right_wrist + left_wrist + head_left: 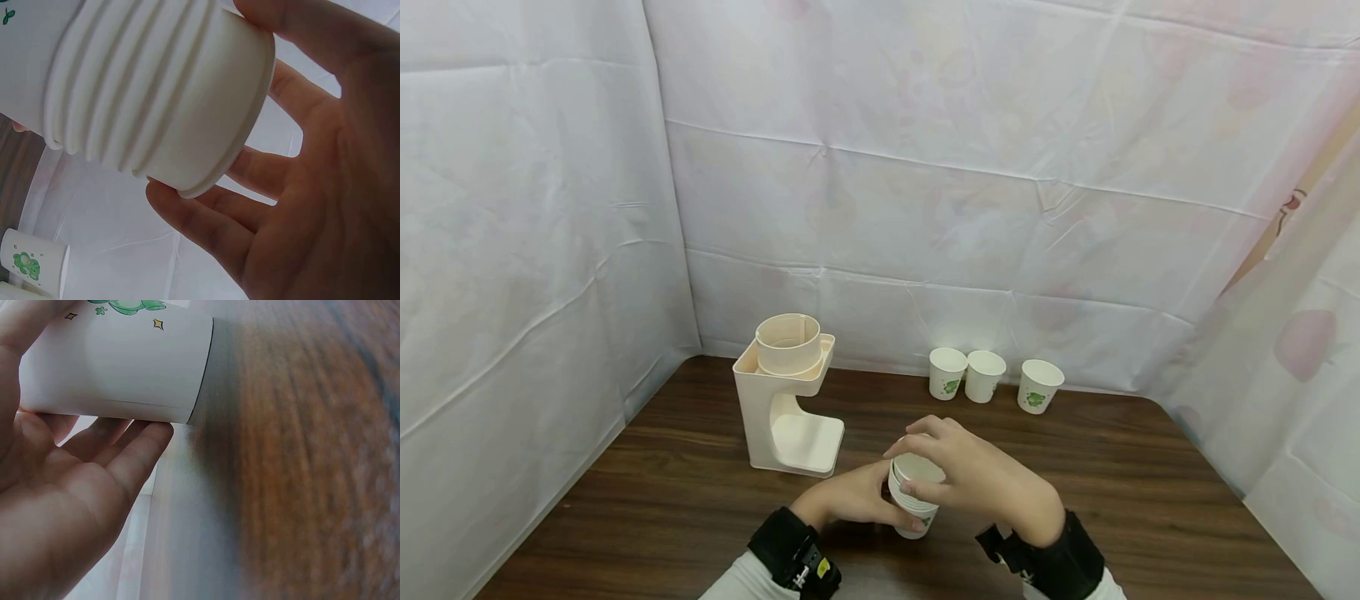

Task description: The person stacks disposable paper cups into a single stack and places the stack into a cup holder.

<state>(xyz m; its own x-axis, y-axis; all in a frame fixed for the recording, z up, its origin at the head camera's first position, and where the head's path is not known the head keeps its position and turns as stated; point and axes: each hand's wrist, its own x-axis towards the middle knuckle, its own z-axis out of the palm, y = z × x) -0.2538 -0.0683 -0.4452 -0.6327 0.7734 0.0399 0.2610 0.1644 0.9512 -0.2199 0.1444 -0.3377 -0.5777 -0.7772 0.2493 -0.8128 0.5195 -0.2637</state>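
A stack of nested white paper cups (913,500) stands near the front middle of the table. My left hand (853,497) grips it low from the left; in the left wrist view, the fingers lie along the lowest cup (119,362), which has a green printed picture. From the right, my right hand (977,475) holds the rim of the top cup (215,94) between thumb and fingers. That cup sits higher than the closely spaced rims below it in the right wrist view. Its lower part is hidden inside the stack.
Left of the hands stands a cream plastic stand (760,417) with a round open tube (788,354) on top and a flat base. Three single paper cups (947,379) stand upright along the back. Pale cloth (887,208) hangs behind the brown wooden table (647,500).
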